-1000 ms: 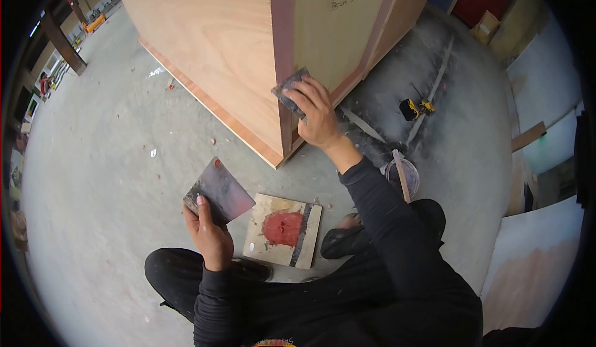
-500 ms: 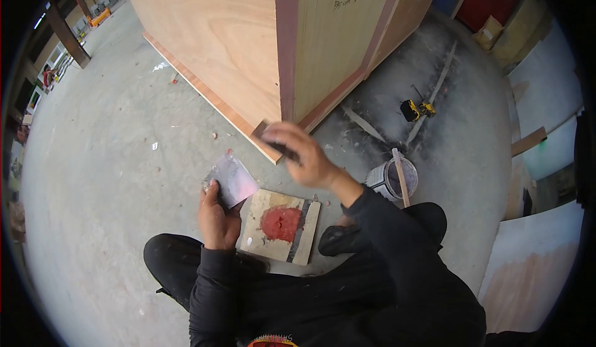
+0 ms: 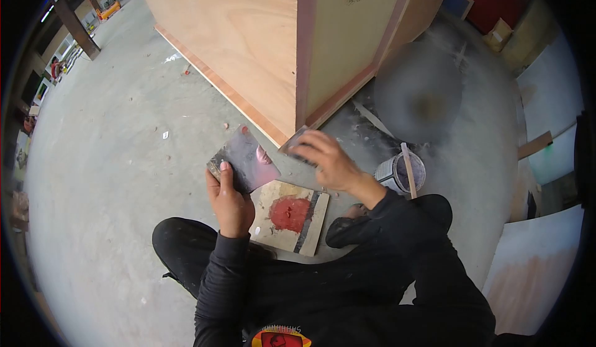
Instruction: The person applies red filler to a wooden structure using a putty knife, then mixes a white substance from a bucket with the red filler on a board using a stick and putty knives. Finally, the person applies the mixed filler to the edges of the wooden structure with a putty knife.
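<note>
My left hand [image 3: 234, 209] grips a flat square putty plate [image 3: 245, 164] by its near left edge, thumb on top. Pink putty [image 3: 263, 155] sits in a lump near its right side, and a pink smear runs along the lower right. My right hand [image 3: 337, 168] is closed on a dark flat scraper [image 3: 292, 144], slightly blurred. Its blade overlaps the front corner of the wooden base trim [image 3: 267, 126] under a large plywood box [image 3: 230, 43]. Between my legs lies a wooden board [image 3: 273, 238] bearing a patch of red putty [image 3: 289, 213].
An open can [image 3: 386, 174] with a stick [image 3: 408, 170] in it stands by my right knee. Sheet panels [image 3: 537, 266] lean at the right. A round blurred smudge [image 3: 419, 92] covers the floor beyond the can. Small scraps dot the concrete floor [image 3: 112, 179].
The view has shifted, moving the box right. My right hand has brought the scraper to the trim's corner. The plate has risen towards it, its putty lump now showing. The smudge hides the yellow-black power tool.
</note>
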The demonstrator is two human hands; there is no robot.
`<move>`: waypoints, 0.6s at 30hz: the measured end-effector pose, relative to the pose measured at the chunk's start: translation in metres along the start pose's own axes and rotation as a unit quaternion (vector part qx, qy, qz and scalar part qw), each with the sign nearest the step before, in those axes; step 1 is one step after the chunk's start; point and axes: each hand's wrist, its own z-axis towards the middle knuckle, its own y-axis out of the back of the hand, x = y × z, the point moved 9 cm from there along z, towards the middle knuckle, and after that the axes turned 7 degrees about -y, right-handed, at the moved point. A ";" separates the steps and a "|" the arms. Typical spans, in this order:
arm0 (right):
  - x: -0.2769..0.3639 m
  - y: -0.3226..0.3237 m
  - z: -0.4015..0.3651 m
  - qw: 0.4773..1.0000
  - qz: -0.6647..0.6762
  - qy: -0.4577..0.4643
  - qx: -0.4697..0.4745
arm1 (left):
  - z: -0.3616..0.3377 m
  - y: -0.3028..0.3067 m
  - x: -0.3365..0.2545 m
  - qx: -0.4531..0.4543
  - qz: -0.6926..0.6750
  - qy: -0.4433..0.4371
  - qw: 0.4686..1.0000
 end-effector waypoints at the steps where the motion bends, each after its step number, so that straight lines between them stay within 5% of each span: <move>1: 0.004 0.017 0.006 1.000 0.011 0.002 -0.029 | 0.002 0.002 -0.001 0.000 0.001 -0.003 1.000; 4: 0.038 0.039 0.019 0.998 0.025 0.020 -0.049 | -0.004 -0.003 -0.021 0.060 0.250 -0.156 0.954; 7: 0.057 0.022 0.020 0.998 0.009 0.041 -0.051 | -0.011 -0.013 -0.020 0.089 0.272 -0.180 0.941; 13: 0.013 -0.041 -0.009 0.987 -0.074 0.121 0.073 | 0.014 0.020 -0.070 -0.022 0.180 -0.263 0.948; 15: -0.040 -0.002 0.010 0.984 -0.141 0.024 -0.109 | 0.012 0.022 -0.070 -0.040 0.167 -0.250 0.953; 18: -0.066 0.030 0.034 0.963 -0.196 -0.029 -0.181 | 0.014 0.029 -0.047 -0.022 0.179 -0.187 0.966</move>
